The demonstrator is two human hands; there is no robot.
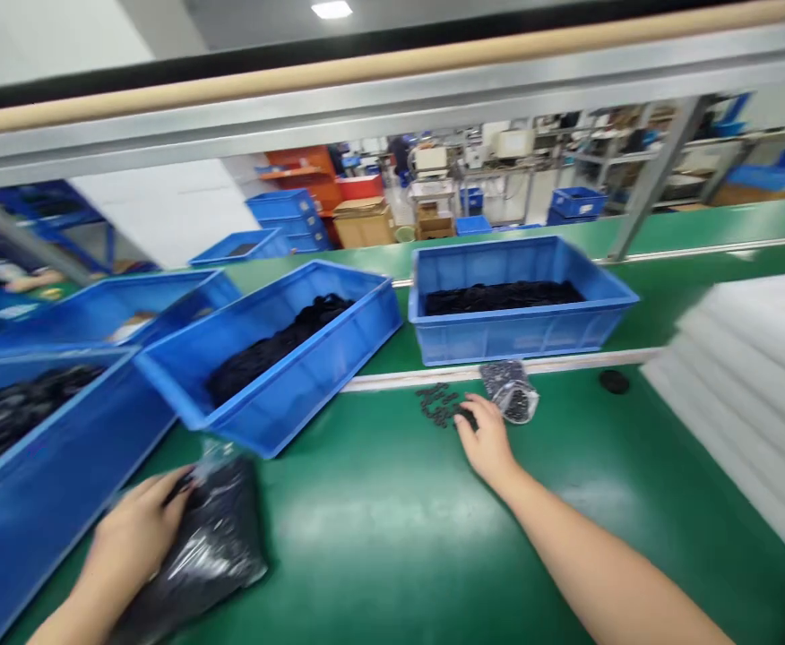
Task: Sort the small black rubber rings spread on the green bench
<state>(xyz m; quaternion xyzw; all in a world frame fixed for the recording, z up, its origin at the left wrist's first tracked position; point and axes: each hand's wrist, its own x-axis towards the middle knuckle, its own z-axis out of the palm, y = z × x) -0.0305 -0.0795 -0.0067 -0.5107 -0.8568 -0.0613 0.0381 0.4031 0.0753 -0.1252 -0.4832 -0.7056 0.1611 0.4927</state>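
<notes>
At the far left, a blue bin (pixel 76 479) holds dark, shiny things. Beside it, the left hand (pixel 133 533) is at the top of a clear plastic bag (pixel 221 528) packed with dark contents; its thumb and fingers pinch a small dark piece (pixel 178 486), too blurred to name. The bag lies on the green table (pixel 379 537).

Behind the bag, a second blue bin (pixel 325 367) stands at an angle, with a black heap inside. Farther right, small black pieces (pixel 441 415) lie scattered on the table, in front of a third blue bin (pixel 520 336), which also holds black things. The right hand (pixel 490 443) is at the right edge of these pieces, thumb and fingers curved around some; whether it grips any, I cannot tell. Just beyond it lies a small clear bag (pixel 500 378) of dark bits. Farther right are a round black disc (pixel 614 382) and a stack of white sheets (pixel 755 385).
</notes>
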